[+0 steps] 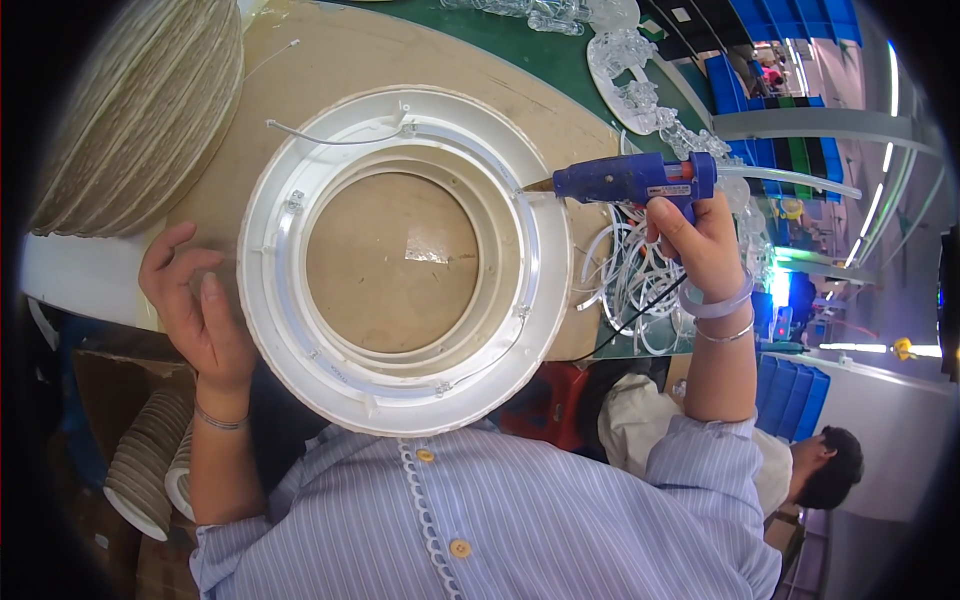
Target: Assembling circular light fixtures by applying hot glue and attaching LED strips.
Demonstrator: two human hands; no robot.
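A white ring-shaped housing (405,400) lies on the brown board in front of me. A clear light strip (531,250) runs round its channel, and a short white cable (335,140) lies across its upper left. My right hand (700,240) grips a blue glue gun (610,180) with a clear glue stick (800,180) sticking out of its back. The gun's nozzle meets the strip at the ring's upper right. Beside the ring's left rim, my left hand (195,305) is raised with its fingers apart and nothing in it.
A tall stack of ribbed beige rings (140,110) stands at the far left. Tangled white cables (640,275) lie right of the ring. Clear plastic parts (620,75) rest on the green table (500,35). Blue bins (790,395) and another person (830,465) are at the right.
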